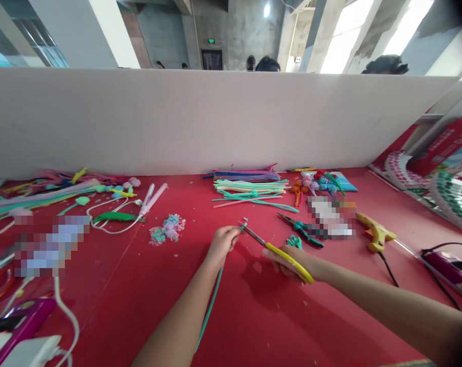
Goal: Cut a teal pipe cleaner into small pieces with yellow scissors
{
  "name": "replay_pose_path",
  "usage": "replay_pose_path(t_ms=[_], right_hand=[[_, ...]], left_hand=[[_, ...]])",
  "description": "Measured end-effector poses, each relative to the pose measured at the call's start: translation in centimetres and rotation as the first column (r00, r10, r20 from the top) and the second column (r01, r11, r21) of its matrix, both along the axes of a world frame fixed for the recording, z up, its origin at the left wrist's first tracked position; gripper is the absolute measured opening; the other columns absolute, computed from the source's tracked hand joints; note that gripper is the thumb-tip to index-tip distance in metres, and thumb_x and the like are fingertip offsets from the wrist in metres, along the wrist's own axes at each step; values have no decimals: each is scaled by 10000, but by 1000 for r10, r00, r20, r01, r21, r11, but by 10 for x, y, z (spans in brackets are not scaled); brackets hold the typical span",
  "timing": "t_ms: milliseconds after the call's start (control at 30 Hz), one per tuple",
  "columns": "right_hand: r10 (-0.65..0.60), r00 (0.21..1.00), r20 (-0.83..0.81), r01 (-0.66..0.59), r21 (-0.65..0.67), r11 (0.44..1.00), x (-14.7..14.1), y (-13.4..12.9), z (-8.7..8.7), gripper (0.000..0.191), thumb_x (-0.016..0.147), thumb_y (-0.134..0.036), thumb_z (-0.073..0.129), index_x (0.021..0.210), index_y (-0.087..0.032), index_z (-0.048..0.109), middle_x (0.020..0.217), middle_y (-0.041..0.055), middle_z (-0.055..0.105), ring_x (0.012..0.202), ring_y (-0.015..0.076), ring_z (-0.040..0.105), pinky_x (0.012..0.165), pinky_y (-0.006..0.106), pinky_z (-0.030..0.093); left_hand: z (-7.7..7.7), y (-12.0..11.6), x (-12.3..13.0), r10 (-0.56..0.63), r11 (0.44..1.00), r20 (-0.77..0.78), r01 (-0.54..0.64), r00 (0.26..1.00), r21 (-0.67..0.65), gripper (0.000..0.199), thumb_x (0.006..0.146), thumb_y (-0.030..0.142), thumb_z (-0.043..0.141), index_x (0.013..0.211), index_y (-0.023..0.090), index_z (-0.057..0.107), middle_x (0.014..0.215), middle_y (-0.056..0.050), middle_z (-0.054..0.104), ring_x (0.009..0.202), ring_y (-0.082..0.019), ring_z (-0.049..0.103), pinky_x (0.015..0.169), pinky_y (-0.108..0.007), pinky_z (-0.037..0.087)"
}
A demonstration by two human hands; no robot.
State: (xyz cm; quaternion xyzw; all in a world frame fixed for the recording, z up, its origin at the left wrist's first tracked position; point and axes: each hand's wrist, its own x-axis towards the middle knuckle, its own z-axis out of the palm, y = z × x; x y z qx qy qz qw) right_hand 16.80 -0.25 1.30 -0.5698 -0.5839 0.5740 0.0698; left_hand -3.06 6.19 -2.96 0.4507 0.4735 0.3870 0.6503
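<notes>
My left hand (223, 243) pinches a teal pipe cleaner (211, 309) near its upper end, and the rest trails down toward the table's front. In my right hand (292, 261) are yellow-handled scissors (288, 259), their blades reaching left to the tip of the pipe cleaner beside my left fingers. A small teal bit shows just above the blades. Right of the scissors lies a small heap of cut teal pieces (294, 241). Behind it rest teal-handled pliers (301, 229). Bundled pipe cleaners (249, 187) in green, purple and pink lie at the back middle.
A white partition (200, 120) rises behind the red table (146, 311). On the right sits a yellow glue gun (379, 235) with its cord. Pastel fluffy scraps (168, 228), a pink curling-iron-like tool (153, 199) and a green-handled tool (116, 217) lie left. Heads of people show beyond the partition.
</notes>
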Motion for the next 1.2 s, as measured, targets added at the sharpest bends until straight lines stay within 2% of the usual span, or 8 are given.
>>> replay_pose_path(t_ms=[200,400,567,900,1100,1200], right_hand=[[-1,1000,-13,1,-13,1000,1,1,-6,527,732,-614,327,533,-146,464,332,-47,343,247,58,310,245,177,303],[-1,999,-44,-1,-60,998,1,3,-7,539,721,-628,326,575,-141,506,345,-49,355,249,74,348,243,194,338],[-1,997,-75,-6,-89,996,2,3,-7,548,714,-637,327,625,-138,534,362,-54,358,251,79,366,242,194,338],[10,999,-42,-14,-80,997,4,5,-13,547,702,-641,342,630,-135,536,370,-55,368,254,76,387,259,184,357],[-5,999,-41,2,-77,997,2,6,-14,497,726,-593,357,536,-146,464,314,-60,319,232,64,334,244,168,291],[-56,997,-52,48,-144,988,1,7,-13,440,732,-553,387,530,-163,411,313,-67,300,233,61,308,234,167,254]], left_hand=[[3,-2,1,5,1000,-22,-5,1000,0,177,640,306,513,655,132,542,389,91,264,330,-15,158,352,-169,75],[-2,1,0,-20,1000,88,22,996,-16,182,649,303,521,699,132,558,393,96,249,328,-12,130,347,-171,65],[-5,3,-4,-45,999,115,48,992,-19,203,657,317,519,716,129,565,392,98,237,328,-12,122,345,-174,58],[1,1,-2,-52,999,36,52,998,0,209,666,331,512,715,132,555,404,99,220,340,-17,125,353,-174,61],[1,0,0,-35,999,-41,34,999,-2,183,661,322,502,606,151,473,414,97,199,346,-23,120,361,-188,54],[-2,0,2,-27,1000,-136,29,990,12,194,660,321,485,564,162,427,414,95,197,347,-26,123,368,-196,60]])
